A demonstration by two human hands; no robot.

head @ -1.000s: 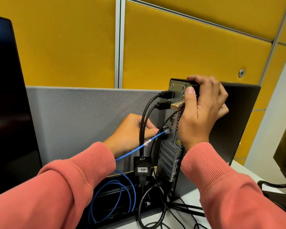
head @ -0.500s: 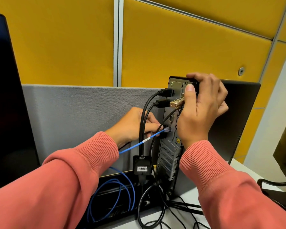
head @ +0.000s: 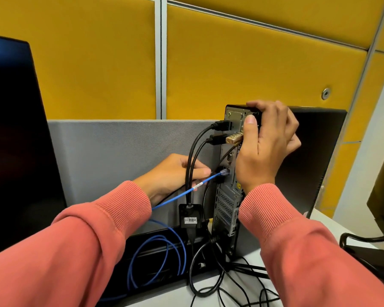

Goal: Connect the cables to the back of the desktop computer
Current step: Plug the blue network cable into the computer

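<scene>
Cables number at least three at the computer (head: pixel 230 196), which stands upright on the counter (head: pixel 326 220): two black cables (head: pixel 190 165) plugged in near the top, and one blue cable (head: pixel 182 194) at a port lower down. One left hand (head: pixel 175 173) pinches the blue cable near its plug. One right hand (head: pixel 268 142) curls around the computer's top corner, thumb on the back panel.

Both arms forward, left grip (head: pixel 175 173) pinching, right grip (head: pixel 268 142) clasping.
</scene>
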